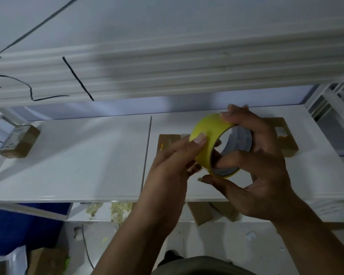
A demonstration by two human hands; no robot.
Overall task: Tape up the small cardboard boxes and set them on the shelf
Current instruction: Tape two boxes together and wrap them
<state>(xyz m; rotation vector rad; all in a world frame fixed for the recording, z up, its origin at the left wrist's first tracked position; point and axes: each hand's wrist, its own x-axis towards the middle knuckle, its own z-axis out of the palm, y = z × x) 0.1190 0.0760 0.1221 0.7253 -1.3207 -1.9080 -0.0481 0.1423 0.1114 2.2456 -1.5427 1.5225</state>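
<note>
A roll of yellow tape (208,133) is held up over the white shelf (77,155). My right hand (262,169) grips the roll, with fingers through its core and over its rim. My left hand (175,161) presses its thumb on the roll's outer face. Below the hands a small cardboard box (166,142) lies on the shelf, mostly hidden. Another cardboard box (286,137) sits behind my right hand. A third box (18,140), with a label, stands at the shelf's far left.
An upper white shelf (167,62) with black cables overhangs the work surface. Below the front edge are more cardboard boxes (201,213), scraps of packing filler (117,211), and a blue object (18,229) at the left. A white rack side (330,108) rises at the right.
</note>
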